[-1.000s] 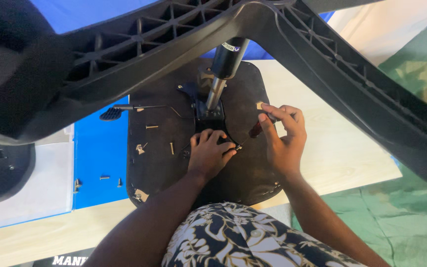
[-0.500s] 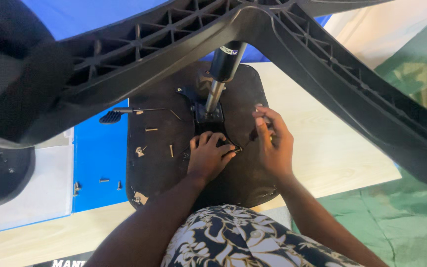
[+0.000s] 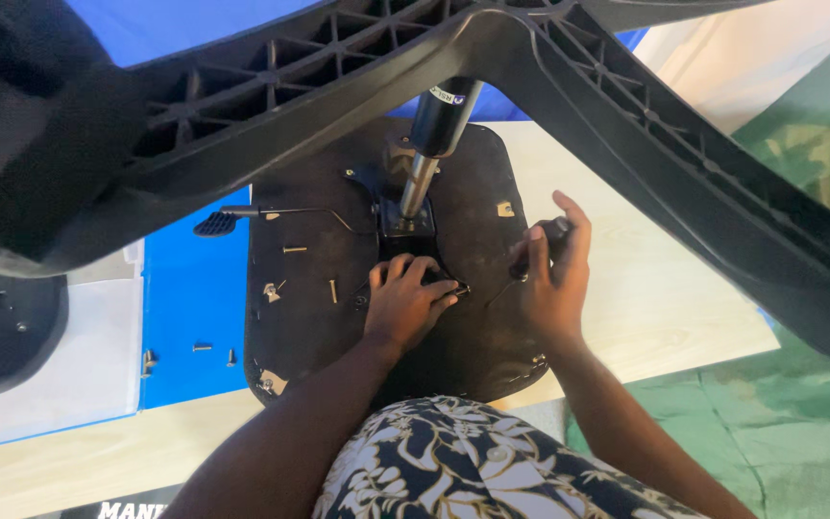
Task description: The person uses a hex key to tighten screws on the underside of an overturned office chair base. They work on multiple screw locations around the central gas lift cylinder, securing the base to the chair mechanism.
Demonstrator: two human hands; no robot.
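Note:
An upturned chair seat [image 3: 309,327], a dark board, lies on the table before me. A black mechanism plate [image 3: 401,231] sits at its middle, and a gas cylinder [image 3: 439,125] rises from it to the black star base [image 3: 338,77] overhead. My left hand [image 3: 405,303] lies with curled fingers on the near edge of the plate. Just to its right, my right hand [image 3: 557,284] grips a black tool handle [image 3: 548,235]; its thin shaft [image 3: 501,288] slants down toward the plate.
A lever with a black paddle [image 3: 218,223] sticks out left of the plate. Loose screws [image 3: 295,250] lie on the seat, and more screws [image 3: 202,347] on the blue sheet [image 3: 194,308]. Black part [image 3: 2,336] at left; green cloth [image 3: 799,413] at right.
My right hand has come down from the small tan tag on the seat and now holds the tool handle closer to the plate. My left hand has stayed on the plate.

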